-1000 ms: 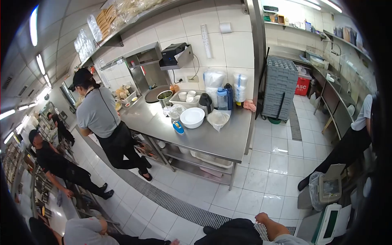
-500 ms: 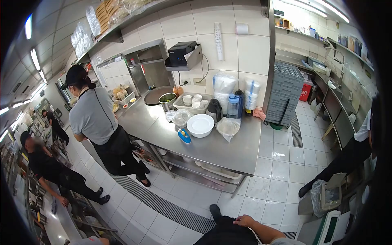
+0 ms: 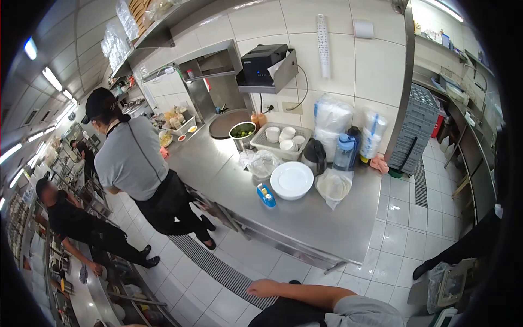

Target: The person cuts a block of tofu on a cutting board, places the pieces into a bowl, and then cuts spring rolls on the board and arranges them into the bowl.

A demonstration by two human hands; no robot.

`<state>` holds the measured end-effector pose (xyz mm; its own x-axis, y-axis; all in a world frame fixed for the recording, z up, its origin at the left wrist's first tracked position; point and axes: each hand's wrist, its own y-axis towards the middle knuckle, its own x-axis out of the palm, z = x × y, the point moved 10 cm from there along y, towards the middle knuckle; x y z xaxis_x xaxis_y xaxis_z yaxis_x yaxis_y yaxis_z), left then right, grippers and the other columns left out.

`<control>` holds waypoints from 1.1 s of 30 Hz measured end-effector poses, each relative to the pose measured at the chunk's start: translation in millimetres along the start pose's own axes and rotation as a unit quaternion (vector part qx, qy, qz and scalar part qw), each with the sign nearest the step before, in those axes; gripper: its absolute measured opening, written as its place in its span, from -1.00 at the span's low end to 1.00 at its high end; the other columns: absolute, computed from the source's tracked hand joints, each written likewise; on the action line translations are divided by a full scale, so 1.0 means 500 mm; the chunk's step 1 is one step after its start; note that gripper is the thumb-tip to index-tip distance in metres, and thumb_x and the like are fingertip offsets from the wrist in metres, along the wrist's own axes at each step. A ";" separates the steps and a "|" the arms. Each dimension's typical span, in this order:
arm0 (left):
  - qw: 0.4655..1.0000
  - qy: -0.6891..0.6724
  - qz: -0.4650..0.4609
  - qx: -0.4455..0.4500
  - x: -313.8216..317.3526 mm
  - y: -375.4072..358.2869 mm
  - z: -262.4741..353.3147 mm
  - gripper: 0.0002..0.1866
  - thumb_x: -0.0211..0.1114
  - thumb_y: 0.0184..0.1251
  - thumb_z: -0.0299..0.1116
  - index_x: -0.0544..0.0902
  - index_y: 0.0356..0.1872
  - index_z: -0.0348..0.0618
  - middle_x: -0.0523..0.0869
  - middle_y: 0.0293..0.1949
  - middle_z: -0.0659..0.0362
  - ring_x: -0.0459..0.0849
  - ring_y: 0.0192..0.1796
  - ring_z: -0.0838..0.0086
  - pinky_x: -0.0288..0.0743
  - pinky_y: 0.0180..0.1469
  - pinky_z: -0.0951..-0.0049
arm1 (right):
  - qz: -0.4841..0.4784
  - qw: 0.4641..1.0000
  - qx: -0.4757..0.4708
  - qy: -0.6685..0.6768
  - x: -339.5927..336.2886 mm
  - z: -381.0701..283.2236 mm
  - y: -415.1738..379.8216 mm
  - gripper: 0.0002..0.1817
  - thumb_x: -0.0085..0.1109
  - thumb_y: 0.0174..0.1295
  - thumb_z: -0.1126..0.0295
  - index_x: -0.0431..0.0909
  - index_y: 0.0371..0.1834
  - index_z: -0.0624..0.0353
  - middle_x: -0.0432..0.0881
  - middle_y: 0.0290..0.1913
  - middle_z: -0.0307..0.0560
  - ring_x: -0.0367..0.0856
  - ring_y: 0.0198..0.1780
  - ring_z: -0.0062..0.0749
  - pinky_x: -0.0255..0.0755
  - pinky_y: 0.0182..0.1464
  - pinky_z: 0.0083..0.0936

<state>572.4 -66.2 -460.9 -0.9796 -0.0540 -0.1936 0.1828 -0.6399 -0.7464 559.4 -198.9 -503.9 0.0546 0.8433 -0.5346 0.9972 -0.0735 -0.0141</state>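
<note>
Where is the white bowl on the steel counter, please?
In the head view, right of centre: the white bowl sits on the steel counter, between the blue container and the bagged bowl.

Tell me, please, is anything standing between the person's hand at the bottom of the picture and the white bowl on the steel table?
Nothing solid shows between the hand and the white bowl. Only open floor tiles and the bare front part of the steel table lie between them. A small blue object sits just left of the bowl, beside that path.
</note>
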 end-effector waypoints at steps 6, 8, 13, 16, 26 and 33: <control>0.998 0.031 0.046 -0.005 -0.086 0.081 0.114 -0.56 0.33 0.44 -0.14 0.62 0.25 -0.04 0.76 0.08 0.21 0.69 0.05 0.41 0.55 0.09 0.23 | 0.035 0.994 0.030 0.099 -0.223 -0.064 0.030 -0.67 0.12 0.48 0.16 0.68 0.08 0.13 0.77 -0.01 0.04 0.72 0.03 -0.04 0.57 0.11 -0.22; 0.998 0.051 0.049 -0.003 -0.110 0.108 0.149 -0.58 0.33 0.44 -0.15 0.63 0.24 -0.05 0.76 0.07 0.20 0.69 0.05 0.39 0.55 0.09 0.23 | 0.050 0.995 0.038 0.073 -0.253 0.020 0.003 -0.68 0.12 0.47 0.16 0.68 0.08 0.11 0.78 -0.03 0.03 0.74 0.00 -0.06 0.58 0.09 -0.23; 0.995 0.077 0.057 0.010 -0.155 0.169 0.216 -0.60 0.32 0.45 -0.16 0.65 0.21 -0.07 0.77 0.04 0.18 0.70 0.03 0.37 0.56 0.08 0.22 | 0.125 0.979 0.152 0.048 -0.353 0.125 -0.077 -0.68 0.13 0.46 0.15 0.69 0.08 0.07 0.79 -0.05 0.00 0.75 -0.02 -0.07 0.59 0.06 -0.23; 0.994 0.100 0.045 0.022 -0.191 0.214 0.254 -0.62 0.32 0.45 -0.17 0.66 0.19 -0.07 0.78 0.03 0.17 0.71 0.02 0.35 0.56 0.08 0.22 | 0.178 0.964 0.189 0.059 -0.415 0.151 -0.096 -0.67 0.13 0.47 0.13 0.70 0.08 0.07 0.79 -0.03 0.01 0.75 -0.03 -0.07 0.59 0.05 -0.22; 0.982 0.166 -0.019 0.086 -0.336 0.374 0.357 -0.67 0.31 0.46 -0.20 0.69 0.14 -0.10 0.80 -0.02 0.13 0.73 -0.01 0.30 0.58 0.07 0.22 | 0.296 0.914 0.239 0.140 -0.486 0.170 -0.035 -0.69 0.21 0.48 0.16 0.70 0.14 0.04 0.78 -0.08 -0.13 0.71 -0.13 -0.41 0.58 -0.02 -0.42; 0.970 0.200 -0.056 0.122 -0.454 0.447 0.426 -0.70 0.30 0.47 -0.23 0.72 0.10 -0.12 0.81 -0.05 0.11 0.74 -0.03 0.26 0.59 0.06 0.21 | 0.358 0.851 0.364 0.124 -0.525 0.155 -0.012 -0.63 0.15 0.45 0.05 0.69 0.17 -0.05 0.76 0.06 0.01 0.70 0.08 -0.06 0.52 0.20 -0.23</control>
<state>817.6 -360.4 -448.1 -0.8721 0.2972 -0.3887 0.0041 -0.7899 -0.6132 535.3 -461.0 -428.9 0.7337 0.5244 -0.4321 0.4139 -0.8492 -0.3279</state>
